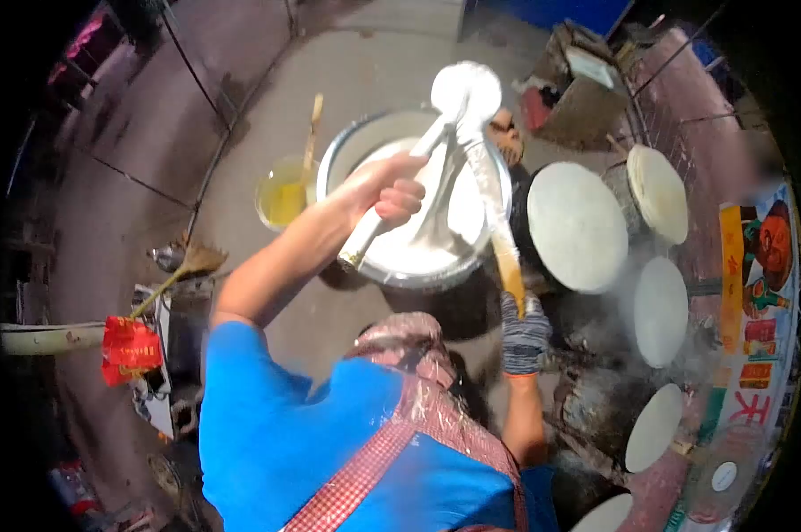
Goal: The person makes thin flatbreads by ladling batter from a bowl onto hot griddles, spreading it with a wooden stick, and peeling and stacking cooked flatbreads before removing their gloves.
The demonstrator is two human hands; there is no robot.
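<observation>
My left hand point(390, 193) is bare and wrapped round the pale handle of a ladle point(467, 87) coated in white batter. The ladle is raised over the far rim of a wide metal basin point(328, 164), and white batter point(423, 244) hangs from it in a stream into the basin. In a grey knitted glove, my right hand point(525, 337) grips the wooden handle of a batter-coated stick point(489, 199). The stick's far end meets the ladle's bowl, and its tip is hidden there by batter.
Round pale discs point(576, 227) sit at right, with steam about them. Left of the basin stands a tub of yellow liquid point(285, 199) with a wooden-handled tool point(312, 133) in it. A cardboard box point(587, 102) is at the back right, a red packet point(132, 350) at far left.
</observation>
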